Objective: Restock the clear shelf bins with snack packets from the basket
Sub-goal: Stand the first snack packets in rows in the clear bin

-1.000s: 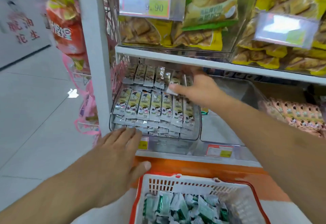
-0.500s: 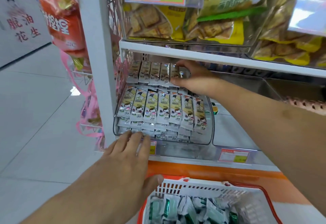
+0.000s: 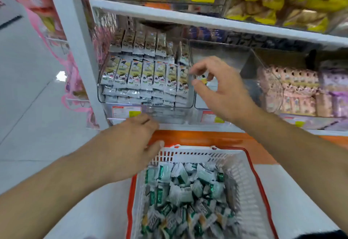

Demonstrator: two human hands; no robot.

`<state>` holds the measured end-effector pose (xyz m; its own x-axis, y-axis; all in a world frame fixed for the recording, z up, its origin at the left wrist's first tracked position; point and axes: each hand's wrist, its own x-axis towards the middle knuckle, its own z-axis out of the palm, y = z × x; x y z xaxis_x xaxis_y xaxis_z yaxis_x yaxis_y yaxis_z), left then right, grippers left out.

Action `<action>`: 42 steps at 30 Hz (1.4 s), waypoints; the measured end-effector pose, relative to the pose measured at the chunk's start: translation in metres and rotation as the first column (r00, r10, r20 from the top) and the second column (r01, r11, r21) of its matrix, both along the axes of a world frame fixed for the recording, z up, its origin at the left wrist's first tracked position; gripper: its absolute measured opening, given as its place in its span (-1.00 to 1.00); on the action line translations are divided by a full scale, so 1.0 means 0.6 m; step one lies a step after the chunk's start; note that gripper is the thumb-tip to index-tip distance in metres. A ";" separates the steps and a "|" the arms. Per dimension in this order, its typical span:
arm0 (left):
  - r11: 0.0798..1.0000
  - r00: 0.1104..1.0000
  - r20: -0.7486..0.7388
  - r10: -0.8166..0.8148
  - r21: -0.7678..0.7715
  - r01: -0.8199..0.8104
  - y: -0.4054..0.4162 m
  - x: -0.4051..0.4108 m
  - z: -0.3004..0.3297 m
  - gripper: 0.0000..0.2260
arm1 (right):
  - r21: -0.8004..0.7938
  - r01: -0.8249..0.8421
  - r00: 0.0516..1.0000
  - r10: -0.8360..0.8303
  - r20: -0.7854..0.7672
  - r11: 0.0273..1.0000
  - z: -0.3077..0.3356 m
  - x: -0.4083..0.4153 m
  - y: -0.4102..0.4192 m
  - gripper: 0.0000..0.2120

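Right hand (image 3: 224,90) loosely curled, grasping nothing, beside clear plastic bin (image 3: 190,103) of silver stick packets (image 3: 146,74); left hand (image 3: 130,144) flat, released, above white mesh basket (image 3: 244,163).

Bright even light, motion-blurred, edges warped

no text showing legibly: price tags (image 3: 126,112) on shelf edge (image 3: 197,127) blurring out, print on snack packets (image 3: 146,74) in clear bin (image 3: 191,95) staying too small to read.
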<state>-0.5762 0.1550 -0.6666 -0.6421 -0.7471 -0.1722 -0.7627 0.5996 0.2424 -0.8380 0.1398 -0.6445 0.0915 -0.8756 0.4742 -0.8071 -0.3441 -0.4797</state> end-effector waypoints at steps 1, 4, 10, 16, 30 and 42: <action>0.999 1.000 0.020 -0.023 0.027 0.022 0.004 -0.006 -0.021 -0.53 | 0.003 -0.032 0.999 0.032 0.000 0.999 -0.015 -0.006 0.039 -0.93; 0.987 0.982 0.157 -0.108 0.134 0.087 0.018 -0.022 -0.098 -0.56 | 0.220 -0.061 0.992 0.083 -0.095 0.974 -0.103 -0.039 0.132 -0.92; 0.942 0.890 0.439 -0.120 0.334 -0.038 0.049 -0.008 -0.229 -0.35 | 0.832 0.256 0.808 0.364 -0.464 0.492 -0.325 -0.131 0.224 -0.82; 0.956 0.878 0.471 -0.084 0.287 -0.063 0.058 -0.014 -0.256 -0.40 | 0.777 0.417 0.502 0.593 -0.630 0.472 -0.433 -0.195 0.272 -0.54; 0.933 0.870 0.477 -0.128 0.355 -0.057 0.039 -0.048 -0.191 -0.55 | 0.937 0.197 0.916 0.287 -0.281 0.288 -0.321 -0.162 0.194 -0.73; 0.697 0.924 -0.344 0.166 0.704 0.137 0.101 -0.085 -0.051 -0.60 | 0.811 -0.247 0.955 -0.009 0.296 0.530 -0.043 -0.006 0.212 -0.65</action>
